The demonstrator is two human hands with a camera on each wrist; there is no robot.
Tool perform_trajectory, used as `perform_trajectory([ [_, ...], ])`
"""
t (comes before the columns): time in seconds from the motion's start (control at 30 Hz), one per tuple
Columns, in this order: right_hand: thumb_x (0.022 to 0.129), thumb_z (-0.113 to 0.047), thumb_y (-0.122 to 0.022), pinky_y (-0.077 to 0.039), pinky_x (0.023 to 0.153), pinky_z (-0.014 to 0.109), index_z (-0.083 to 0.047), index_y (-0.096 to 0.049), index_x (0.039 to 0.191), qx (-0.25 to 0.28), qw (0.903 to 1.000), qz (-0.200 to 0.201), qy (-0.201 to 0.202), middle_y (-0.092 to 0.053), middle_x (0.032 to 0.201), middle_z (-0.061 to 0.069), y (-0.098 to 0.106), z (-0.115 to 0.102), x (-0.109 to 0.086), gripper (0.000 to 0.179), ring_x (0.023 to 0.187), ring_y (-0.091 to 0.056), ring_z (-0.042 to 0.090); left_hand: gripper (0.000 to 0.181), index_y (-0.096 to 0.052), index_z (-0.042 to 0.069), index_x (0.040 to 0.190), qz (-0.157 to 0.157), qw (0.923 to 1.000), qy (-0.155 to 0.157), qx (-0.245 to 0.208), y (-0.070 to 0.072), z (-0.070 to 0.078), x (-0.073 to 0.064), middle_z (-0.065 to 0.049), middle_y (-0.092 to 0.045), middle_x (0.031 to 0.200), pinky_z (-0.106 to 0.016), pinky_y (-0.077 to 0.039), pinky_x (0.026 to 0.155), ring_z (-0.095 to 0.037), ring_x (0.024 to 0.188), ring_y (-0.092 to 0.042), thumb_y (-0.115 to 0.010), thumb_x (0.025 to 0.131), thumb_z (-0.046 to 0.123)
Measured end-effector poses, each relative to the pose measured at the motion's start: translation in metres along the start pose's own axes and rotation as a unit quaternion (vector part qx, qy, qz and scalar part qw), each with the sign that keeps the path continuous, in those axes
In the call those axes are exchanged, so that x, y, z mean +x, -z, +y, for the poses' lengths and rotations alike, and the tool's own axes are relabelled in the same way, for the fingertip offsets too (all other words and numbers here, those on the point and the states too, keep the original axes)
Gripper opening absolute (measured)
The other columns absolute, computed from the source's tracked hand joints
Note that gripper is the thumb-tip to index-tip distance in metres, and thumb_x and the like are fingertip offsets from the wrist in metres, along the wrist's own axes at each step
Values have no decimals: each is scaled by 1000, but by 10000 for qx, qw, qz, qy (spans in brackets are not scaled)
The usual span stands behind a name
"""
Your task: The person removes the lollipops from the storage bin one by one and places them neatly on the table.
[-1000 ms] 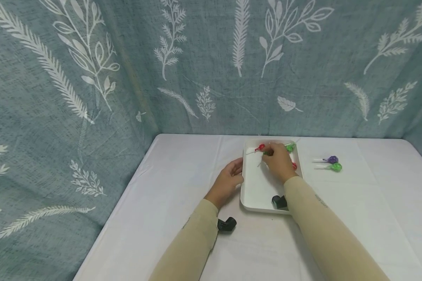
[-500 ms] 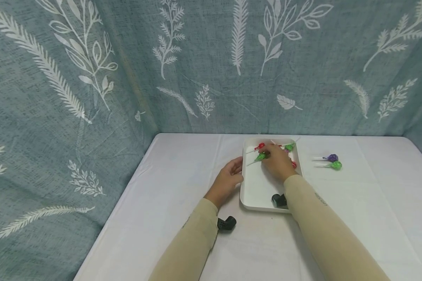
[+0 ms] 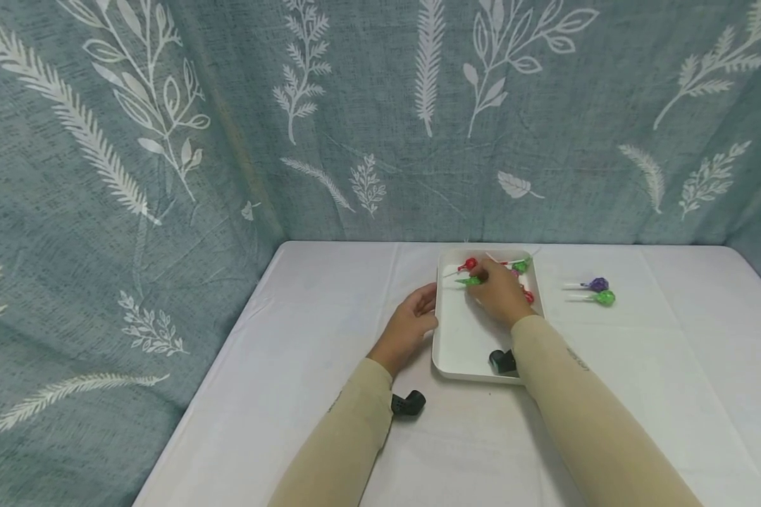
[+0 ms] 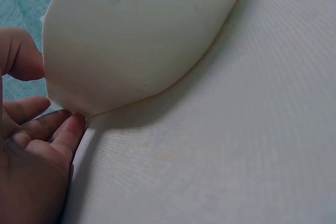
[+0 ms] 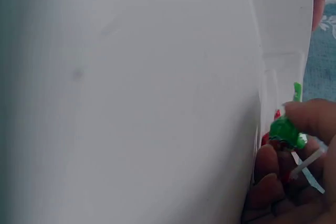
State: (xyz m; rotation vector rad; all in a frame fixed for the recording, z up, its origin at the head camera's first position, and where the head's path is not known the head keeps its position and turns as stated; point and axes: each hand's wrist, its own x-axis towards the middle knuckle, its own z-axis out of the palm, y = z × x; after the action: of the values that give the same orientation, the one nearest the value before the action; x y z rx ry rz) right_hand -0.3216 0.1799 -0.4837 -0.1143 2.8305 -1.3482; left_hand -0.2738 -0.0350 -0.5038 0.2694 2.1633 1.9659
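Observation:
A white tray [image 3: 463, 338] lies on the table, holding several wrapped lollipops at its far end. My left hand [image 3: 407, 327] rests against its left wall, fingertips touching the outside, as the left wrist view shows too. Over the far part of the tray, my right hand [image 3: 499, 287] pinches a green lollipop [image 5: 284, 129] between thumb and fingers. Close by are a red lollipop [image 3: 471, 264] to the left, another green lollipop [image 3: 520, 267] at the far right corner and one more red lollipop [image 3: 529, 296], partly hidden by the hand.
On the white-covered table, right of the tray, lie a purple lollipop [image 3: 599, 284] and a green-wrapped lollipop [image 3: 605, 298]. A black curved object [image 3: 501, 361] shows at my right sleeve, another black piece [image 3: 411, 403] by my left. A patterned curtain [image 3: 380, 141] hangs behind.
The green lollipop in my right fingers has turned: its stick end showed toward the lower left, and now its green wrapper points left. My left hand and the tray stay put.

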Motion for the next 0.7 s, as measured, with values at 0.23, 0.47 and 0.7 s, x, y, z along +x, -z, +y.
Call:
perform_trajectory([
  [0.23,103,-12,-71,-53,100,52,0,-64,128,345,9993,114,-6,-64,127,21,2,-4,-1,28,112,-59,36,76,-44,5,165,-3,10000,-20,35,0,1,0,-7,-53,162,-41,-41,122,-23,147,-51,-59,90,2],
  [0.47,103,-11,-71,-53,101,50,0,-67,126,662,9973,221,212,-66,126,20,4,-10,-3,25,114,-61,35,78,-46,7,164,25,10000,-16,-9,0,-4,2,-6,-54,161,-41,-41,122,-23,147,-51,-60,88,0],
  [0.7,104,-14,-72,-52,89,44,0,-69,125,636,9959,365,530,-69,114,17,12,-17,-6,25,101,-64,31,79,-46,7,165,-13,10000,-67,14,0,-6,3,-6,-54,161,-41,-42,121,-22,147,-52,-60,87,0],
])
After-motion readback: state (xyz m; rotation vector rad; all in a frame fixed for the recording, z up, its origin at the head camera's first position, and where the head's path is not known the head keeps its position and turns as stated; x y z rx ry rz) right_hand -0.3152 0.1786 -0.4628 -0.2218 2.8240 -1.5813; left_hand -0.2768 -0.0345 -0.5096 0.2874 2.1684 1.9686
